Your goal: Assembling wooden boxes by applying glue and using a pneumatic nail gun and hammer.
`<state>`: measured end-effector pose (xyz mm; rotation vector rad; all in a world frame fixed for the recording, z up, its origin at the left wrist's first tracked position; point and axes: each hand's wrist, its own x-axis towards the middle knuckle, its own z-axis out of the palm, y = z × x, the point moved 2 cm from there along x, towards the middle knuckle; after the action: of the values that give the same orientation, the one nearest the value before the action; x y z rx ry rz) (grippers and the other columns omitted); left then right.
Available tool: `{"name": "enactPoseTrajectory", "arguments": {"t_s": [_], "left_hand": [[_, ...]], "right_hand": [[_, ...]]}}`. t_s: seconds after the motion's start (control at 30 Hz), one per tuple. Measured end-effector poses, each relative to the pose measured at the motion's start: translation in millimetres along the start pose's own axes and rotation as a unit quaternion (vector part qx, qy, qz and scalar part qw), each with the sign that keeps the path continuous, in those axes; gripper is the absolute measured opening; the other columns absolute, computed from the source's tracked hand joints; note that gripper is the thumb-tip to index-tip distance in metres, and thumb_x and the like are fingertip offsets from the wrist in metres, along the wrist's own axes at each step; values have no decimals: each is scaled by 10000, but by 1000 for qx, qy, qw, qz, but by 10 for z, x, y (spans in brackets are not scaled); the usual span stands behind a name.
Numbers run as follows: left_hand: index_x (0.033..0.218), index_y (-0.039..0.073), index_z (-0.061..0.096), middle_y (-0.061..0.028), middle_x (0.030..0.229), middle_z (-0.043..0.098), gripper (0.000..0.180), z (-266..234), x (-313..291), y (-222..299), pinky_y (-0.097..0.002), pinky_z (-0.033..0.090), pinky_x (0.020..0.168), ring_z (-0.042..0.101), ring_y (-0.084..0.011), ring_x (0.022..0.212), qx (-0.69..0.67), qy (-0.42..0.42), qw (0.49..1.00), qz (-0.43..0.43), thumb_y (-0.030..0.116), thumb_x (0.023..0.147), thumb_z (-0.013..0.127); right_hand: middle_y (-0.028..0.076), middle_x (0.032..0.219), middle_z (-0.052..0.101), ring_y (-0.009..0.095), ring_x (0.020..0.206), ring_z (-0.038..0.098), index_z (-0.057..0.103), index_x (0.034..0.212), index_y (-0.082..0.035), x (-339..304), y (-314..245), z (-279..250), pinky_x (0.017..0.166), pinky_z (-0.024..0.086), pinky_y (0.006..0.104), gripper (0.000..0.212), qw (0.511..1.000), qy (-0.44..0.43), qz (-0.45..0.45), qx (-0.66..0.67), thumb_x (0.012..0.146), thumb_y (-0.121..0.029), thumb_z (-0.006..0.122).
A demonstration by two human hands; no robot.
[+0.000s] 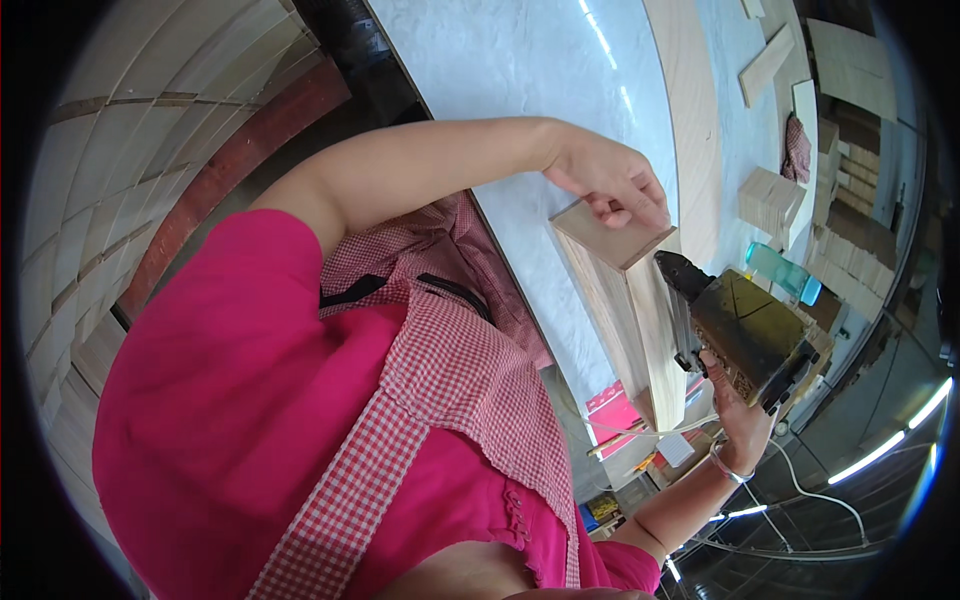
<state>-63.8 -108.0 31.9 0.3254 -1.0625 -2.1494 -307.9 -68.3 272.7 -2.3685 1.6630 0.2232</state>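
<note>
Left hand [605, 180] is reaching in from the upper left to just right of centre, its fingers bending close together over the right corner of a square wooden end panel [595, 235]; I cannot tell whether they are clamping it or only resting there. The panel is standing at the upper end of a long wooden board assembly [655, 345], which is running down toward the lower centre-right on the pale worktable [510, 65]. Right hand [738, 415], at lower right, is closing around a worn nail gun [745, 325], some fingers hiding behind its body. The gun's dark nose is pointing up-left, just beside the panel's right corner; contact is not showing clearly. A teal bottle [775, 268] and stacked small boards [770, 200] are sitting farther right.
</note>
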Motion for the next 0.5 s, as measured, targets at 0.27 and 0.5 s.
{"name": "enactPoseTrajectory", "arguments": {"t_s": [0.27,0.5], "left_hand": [[894,14,617,50,621,472,161,-120,315,-82,-200,286,446,350,-21,473,-115,-154,980,-61,164,936,656],[891,2,613,45,678,498,114,-107,333,-72,-186,293,448,353,-12,476,-137,-115,982,-68,100,916,667]], "right_hand": [[144,1049,702,229,916,657,605,1168,50,-26,-21,4,836,516,339,642,1000,21,-1,13,694,-269,898],[148,1093,689,237,948,653,595,1181,49,-3,0,3,858,508,343,639,998,24,-63,-9,699,-246,894]]}}
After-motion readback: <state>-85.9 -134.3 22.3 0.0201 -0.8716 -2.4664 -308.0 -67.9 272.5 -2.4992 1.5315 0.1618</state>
